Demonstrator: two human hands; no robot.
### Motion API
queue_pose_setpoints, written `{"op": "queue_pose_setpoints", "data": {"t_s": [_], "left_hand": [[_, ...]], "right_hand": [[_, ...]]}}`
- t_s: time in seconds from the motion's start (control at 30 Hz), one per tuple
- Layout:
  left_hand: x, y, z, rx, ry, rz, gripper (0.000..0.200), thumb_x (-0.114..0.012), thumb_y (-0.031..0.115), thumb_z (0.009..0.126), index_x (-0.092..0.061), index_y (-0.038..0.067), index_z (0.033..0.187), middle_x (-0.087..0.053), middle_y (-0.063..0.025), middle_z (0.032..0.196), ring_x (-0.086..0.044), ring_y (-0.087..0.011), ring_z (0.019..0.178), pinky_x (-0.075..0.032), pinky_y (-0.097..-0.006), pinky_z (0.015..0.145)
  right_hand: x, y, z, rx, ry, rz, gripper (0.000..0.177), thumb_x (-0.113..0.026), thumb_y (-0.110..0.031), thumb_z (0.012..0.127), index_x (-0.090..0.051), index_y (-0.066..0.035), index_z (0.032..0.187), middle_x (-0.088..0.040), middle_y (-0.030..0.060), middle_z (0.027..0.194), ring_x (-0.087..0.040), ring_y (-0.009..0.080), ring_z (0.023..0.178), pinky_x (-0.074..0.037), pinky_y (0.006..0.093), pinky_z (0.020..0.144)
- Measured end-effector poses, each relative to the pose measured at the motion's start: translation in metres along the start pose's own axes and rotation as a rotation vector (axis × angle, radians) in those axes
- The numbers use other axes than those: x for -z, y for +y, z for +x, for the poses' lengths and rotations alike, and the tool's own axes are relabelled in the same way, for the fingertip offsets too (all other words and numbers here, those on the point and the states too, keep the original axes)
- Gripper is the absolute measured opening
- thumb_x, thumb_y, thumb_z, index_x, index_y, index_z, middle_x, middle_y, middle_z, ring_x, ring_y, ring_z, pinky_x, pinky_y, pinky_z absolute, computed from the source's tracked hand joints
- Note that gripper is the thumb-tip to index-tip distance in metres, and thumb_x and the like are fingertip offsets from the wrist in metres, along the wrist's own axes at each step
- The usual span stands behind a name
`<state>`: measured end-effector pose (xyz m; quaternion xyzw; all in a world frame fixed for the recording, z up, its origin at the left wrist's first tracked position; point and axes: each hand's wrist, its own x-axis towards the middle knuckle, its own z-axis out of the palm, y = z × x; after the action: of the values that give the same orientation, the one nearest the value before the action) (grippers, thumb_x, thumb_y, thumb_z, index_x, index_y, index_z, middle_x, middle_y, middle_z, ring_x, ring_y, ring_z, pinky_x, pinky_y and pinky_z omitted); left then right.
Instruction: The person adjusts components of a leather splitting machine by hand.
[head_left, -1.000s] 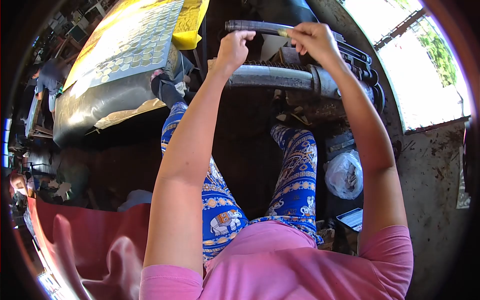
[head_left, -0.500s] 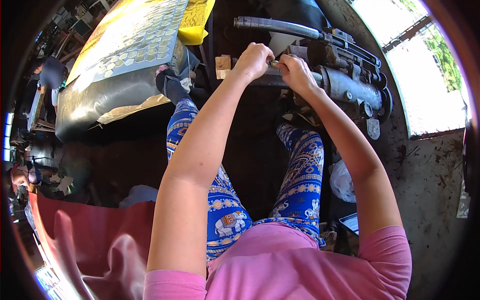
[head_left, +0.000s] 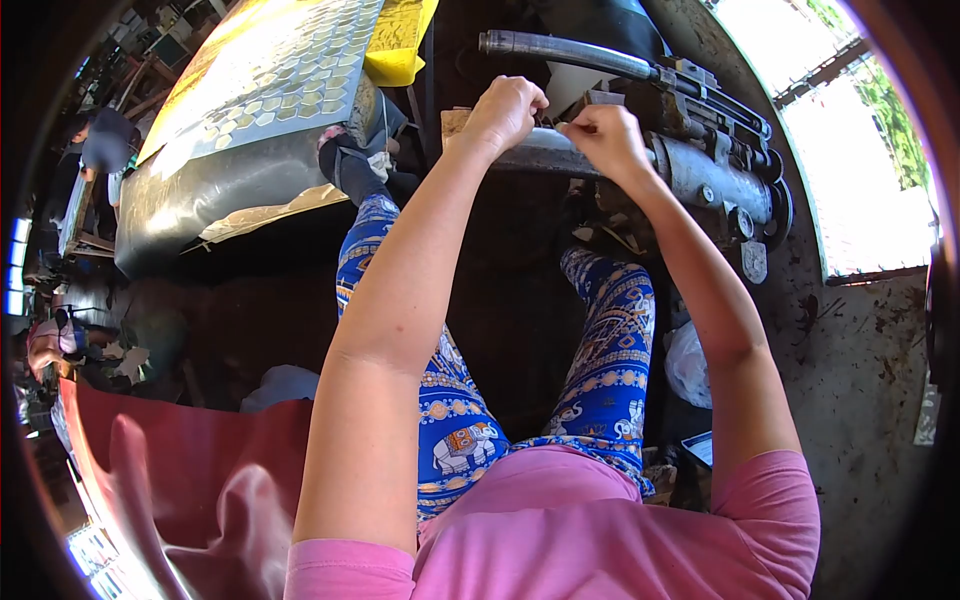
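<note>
My left hand is raised over the near end of a metal machine arm, its fingers curled together. My right hand is a short way to the right, over the same arm, with thumb and forefinger pinched. Whatever either hand may hold is too small or hidden to make out. The machine's round metal body lies right of my right hand, with a wheel at its far right end. A long metal tube runs above both hands. A wooden block sits just left of my left hand.
At the left, a patterned sheet with rows of cut shapes lies on dark sheeting, beside a yellow piece. Red material spreads at lower left. A plastic bag is by my right leg. Another person is at far left.
My hands have moved apart from each other; before, their fingertips nearly met around a small light thing. The view has shifted slightly.
</note>
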<state>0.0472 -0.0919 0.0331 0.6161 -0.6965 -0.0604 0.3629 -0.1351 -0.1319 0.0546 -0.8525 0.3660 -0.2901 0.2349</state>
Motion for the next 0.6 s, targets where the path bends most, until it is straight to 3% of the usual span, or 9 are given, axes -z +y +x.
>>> {"op": "queue_pose_setpoints", "data": {"t_s": [0.1, 0.17, 0.27, 0.37, 0.4, 0.43, 0.6], "left_hand": [[0.005, 0.000, 0.000, -0.057, -0.012, -0.010, 0.016, -0.062, 0.005, 0.084, -0.073, 0.004, 0.096, -0.069, -0.0176, 0.097, -0.066, -0.0326, 0.093, -0.051, -0.0375, 0.087], [0.004, 0.002, -0.001, -0.024, -0.005, -0.020, 0.017, -0.062, 0.005, 0.084, -0.072, 0.004, 0.098, -0.068, -0.0182, 0.099, -0.066, -0.0337, 0.094, -0.051, -0.0376, 0.087], [0.000, 0.004, -0.008, 0.068, -0.004, -0.037, 0.017, -0.063, 0.003, 0.083, -0.072, 0.002, 0.098, -0.069, -0.0180, 0.097, -0.067, -0.0317, 0.092, -0.052, -0.0357, 0.086], [0.002, 0.007, -0.012, 0.108, -0.089, -0.075, 0.020, -0.065, 0.000, 0.081, -0.072, 0.003, 0.099, -0.070, -0.0174, 0.094, -0.069, -0.0285, 0.088, -0.053, -0.0334, 0.083], [0.002, 0.009, -0.013, 0.096, -0.092, -0.052, 0.020, -0.068, -0.002, 0.077, -0.073, 0.003, 0.095, -0.070, -0.0164, 0.090, -0.070, -0.0258, 0.084, -0.054, -0.0321, 0.081], [0.002, 0.010, -0.012, 0.090, -0.112, -0.039, 0.018, -0.068, -0.002, 0.076, -0.073, 0.003, 0.093, -0.070, -0.0162, 0.089, -0.070, -0.0257, 0.083, -0.054, -0.0322, 0.080], [0.002, 0.015, -0.007, 0.041, -0.157, 0.055, 0.013, -0.069, -0.001, 0.072, -0.073, 0.003, 0.083, -0.070, -0.0148, 0.085, -0.069, -0.0262, 0.079, -0.054, -0.0340, 0.078]], "right_hand": [[0.040, -0.035, -0.003, 0.018, 0.122, 0.167, 0.023, -0.074, -0.023, 0.082, -0.071, -0.002, 0.076, -0.062, 0.0069, 0.059, -0.056, 0.0105, 0.051, -0.045, 0.0268, 0.050], [0.054, -0.036, -0.003, -0.031, 0.206, 0.171, 0.024, -0.074, -0.024, 0.083, -0.070, -0.002, 0.076, -0.061, 0.0068, 0.058, -0.053, 0.0100, 0.049, -0.043, 0.0272, 0.049], [0.040, -0.010, -0.005, 0.056, 0.199, 0.016, 0.024, -0.075, -0.022, 0.082, -0.068, 0.000, 0.077, -0.059, 0.0123, 0.058, -0.050, 0.0130, 0.046, -0.041, 0.0296, 0.048], [0.007, 0.006, -0.008, 0.127, 0.233, 0.000, 0.021, -0.073, -0.016, 0.081, -0.065, 0.002, 0.073, -0.059, 0.0177, 0.060, -0.057, 0.0264, 0.049, -0.044, 0.0352, 0.050], [-0.003, 0.006, -0.010, 0.150, 0.243, -0.061, 0.018, -0.071, -0.011, 0.080, -0.063, 0.003, 0.071, -0.061, 0.0212, 0.066, -0.062, 0.0370, 0.062, -0.048, 0.0417, 0.057], [-0.018, 0.015, -0.009, 0.181, 0.221, -0.066, 0.011, -0.067, -0.006, 0.080, -0.063, 0.002, 0.075, -0.063, 0.0235, 0.075, -0.062, 0.0416, 0.075, -0.049, 0.0468, 0.067], [-0.028, 0.004, -0.013, 0.204, 0.099, -0.308, 0.007, -0.061, -0.006, 0.082, -0.063, 0.000, 0.085, -0.063, 0.0248, 0.085, -0.061, 0.0444, 0.083, -0.048, 0.0492, 0.076]]}}
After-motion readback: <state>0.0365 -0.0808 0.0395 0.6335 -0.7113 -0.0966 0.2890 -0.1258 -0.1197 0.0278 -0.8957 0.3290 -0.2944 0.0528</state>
